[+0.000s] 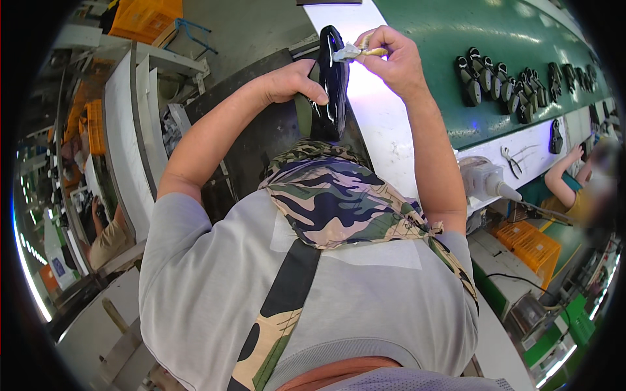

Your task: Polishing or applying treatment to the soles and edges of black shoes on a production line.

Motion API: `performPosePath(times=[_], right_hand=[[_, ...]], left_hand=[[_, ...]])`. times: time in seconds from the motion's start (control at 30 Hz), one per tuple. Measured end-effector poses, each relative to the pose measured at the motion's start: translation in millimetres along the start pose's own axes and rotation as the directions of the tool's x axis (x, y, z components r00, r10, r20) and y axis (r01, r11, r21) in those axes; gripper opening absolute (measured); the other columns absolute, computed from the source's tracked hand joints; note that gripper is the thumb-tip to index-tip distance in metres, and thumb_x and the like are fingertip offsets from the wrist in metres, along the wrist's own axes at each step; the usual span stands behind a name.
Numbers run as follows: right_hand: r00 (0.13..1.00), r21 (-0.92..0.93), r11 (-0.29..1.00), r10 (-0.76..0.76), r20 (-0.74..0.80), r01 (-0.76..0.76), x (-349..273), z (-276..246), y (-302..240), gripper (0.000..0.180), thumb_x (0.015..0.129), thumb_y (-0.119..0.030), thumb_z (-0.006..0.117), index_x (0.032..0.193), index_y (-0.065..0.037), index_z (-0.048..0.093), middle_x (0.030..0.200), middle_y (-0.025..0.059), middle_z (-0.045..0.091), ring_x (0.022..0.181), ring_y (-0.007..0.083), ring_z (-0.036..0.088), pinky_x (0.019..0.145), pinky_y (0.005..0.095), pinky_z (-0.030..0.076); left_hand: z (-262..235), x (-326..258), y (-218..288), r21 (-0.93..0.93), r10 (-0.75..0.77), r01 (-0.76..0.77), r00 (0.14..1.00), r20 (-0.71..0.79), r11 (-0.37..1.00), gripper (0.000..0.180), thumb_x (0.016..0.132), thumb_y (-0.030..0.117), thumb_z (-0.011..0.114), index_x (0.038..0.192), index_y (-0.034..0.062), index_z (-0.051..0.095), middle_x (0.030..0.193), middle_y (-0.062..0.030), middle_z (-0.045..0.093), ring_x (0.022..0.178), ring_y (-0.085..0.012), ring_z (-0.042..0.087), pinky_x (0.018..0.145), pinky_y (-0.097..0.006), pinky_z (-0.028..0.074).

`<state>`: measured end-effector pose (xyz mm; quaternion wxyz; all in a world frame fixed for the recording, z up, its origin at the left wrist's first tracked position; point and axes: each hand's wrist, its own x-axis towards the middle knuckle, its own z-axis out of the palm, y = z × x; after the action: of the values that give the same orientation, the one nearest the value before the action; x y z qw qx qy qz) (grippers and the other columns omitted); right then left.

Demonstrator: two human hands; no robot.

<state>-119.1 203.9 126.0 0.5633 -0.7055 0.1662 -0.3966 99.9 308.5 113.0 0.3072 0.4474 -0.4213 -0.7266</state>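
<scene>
Wiping step, by the look: left hand [293, 81] grips glossy black shoe [331, 81] upright, right hand [391, 58] pinches a rag [349, 51] against its top edge; next likely needs steady downward strokes.

Open green conveyor belt [443, 39] ahead of the right hand [391, 62], black shoe parts [502, 85] crowding its far right — glossy black shoe [332, 81] between both hands, white rail [385, 124] bare below.
</scene>
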Motion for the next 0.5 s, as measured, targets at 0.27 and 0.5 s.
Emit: performPosePath(times=[0.27,0.5], right_hand=[[0.968,0.048,0.990,0.116,0.223,-0.130,10,38,12,0.023,0.073,0.001,0.070,0.074,-0.008,0.049,0.091,0.0086,0.065,0.081,0.0107,0.054,0.073,0.0255,0.043],[0.944,0.045,0.991,0.106,0.312,-0.126,19,40,19,0.025,0.072,0.000,0.071,0.073,-0.007,0.046,0.092,0.0091,0.065,0.081,0.0108,0.055,0.072,0.0257,0.044]], left_hand=[[-43,-28,-18,-0.326,0.142,-0.203,0.970,-0.199,0.923,0.044,0.075,0.012,0.073,0.115,-0.0014,0.060,0.103,-0.0106,0.068,0.091,-0.0208,0.067,0.086,-0.036,0.055],[-67,-45,-33,-0.413,0.098,-0.239,0.938,-0.333,0.879,0.040,0.079,0.014,0.071,0.114,-0.0013,0.060,0.104,-0.0121,0.068,0.094,-0.0235,0.067,0.089,-0.038,0.054]])
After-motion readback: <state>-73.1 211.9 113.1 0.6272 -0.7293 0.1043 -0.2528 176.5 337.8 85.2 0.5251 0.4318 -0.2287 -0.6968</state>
